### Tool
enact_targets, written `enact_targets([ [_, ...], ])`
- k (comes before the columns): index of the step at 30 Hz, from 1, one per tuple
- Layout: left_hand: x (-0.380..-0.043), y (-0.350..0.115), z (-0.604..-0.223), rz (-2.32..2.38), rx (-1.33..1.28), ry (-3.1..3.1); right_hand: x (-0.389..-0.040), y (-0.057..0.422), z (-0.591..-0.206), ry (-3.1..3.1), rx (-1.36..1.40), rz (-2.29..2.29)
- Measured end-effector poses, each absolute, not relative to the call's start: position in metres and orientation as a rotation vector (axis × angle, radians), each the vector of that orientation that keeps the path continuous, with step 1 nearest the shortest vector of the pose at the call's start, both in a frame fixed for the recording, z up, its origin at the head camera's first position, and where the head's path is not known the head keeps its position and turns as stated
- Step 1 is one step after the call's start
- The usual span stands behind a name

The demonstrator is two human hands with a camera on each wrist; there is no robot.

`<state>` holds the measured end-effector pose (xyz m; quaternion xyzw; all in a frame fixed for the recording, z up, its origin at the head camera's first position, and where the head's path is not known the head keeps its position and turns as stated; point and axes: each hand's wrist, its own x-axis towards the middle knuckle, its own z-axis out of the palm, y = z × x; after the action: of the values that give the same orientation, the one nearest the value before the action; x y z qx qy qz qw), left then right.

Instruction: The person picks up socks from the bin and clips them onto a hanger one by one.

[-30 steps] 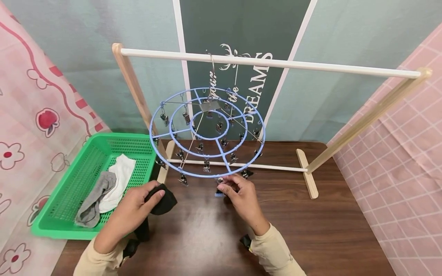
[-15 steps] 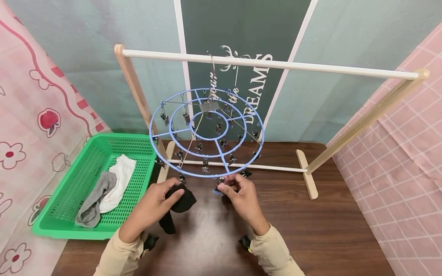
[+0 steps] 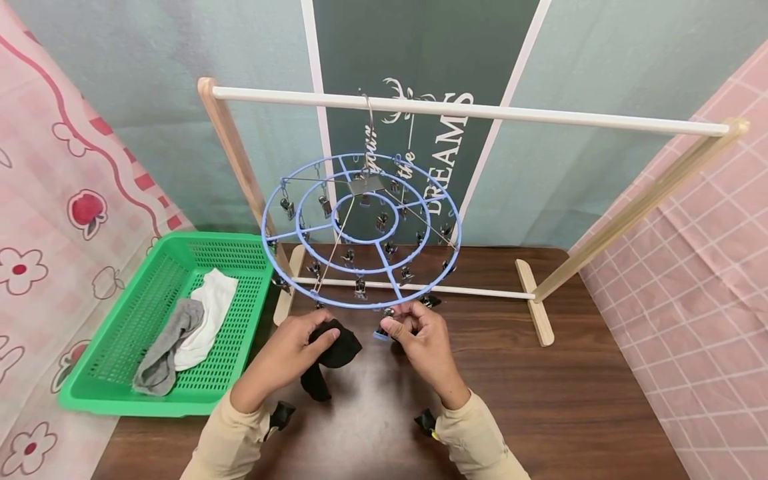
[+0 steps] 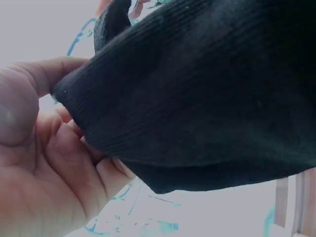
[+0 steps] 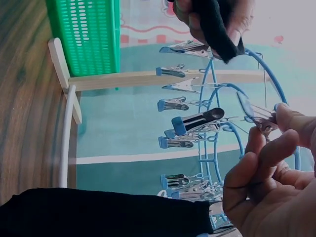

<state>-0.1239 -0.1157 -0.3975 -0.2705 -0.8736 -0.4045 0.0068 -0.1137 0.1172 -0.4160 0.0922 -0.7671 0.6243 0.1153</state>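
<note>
My left hand [image 3: 288,353] pinches a black ribbed sock [image 3: 341,347] between thumb and fingers. In the left wrist view the sock's wide opening spreads from the fingertips across most of the picture. My right hand [image 3: 429,343] pinches a metal clip [image 5: 256,112] with blue tips at the near edge of a round blue clip hanger [image 3: 360,307]. The clip's jaws stand apart in the right wrist view. The sock is just left of this clip. Another black sock [image 5: 108,210] hangs from the hanger beside my right hand, mostly hidden from above.
A green basket [image 3: 84,401] at left holds a white sock [image 3: 210,313] and a grey sock [image 3: 168,347]. The hanger hooks over the white bar [image 3: 510,113] of a wooden rack standing on the brown table [image 3: 570,400]. Several clips dangle below the rings.
My left hand has carried the black sock rightward, from beside the basket to near the clip. The right hand stays at the clip, which has tilted slightly.
</note>
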Motion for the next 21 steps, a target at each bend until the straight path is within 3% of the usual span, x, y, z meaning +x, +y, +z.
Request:
enact_targets([
  [21,-0.127,-0.087,-0.401,-1.403,-0.920,-2.714,-0.114,0.118,-0.410,-2.088,0.194,1.880],
])
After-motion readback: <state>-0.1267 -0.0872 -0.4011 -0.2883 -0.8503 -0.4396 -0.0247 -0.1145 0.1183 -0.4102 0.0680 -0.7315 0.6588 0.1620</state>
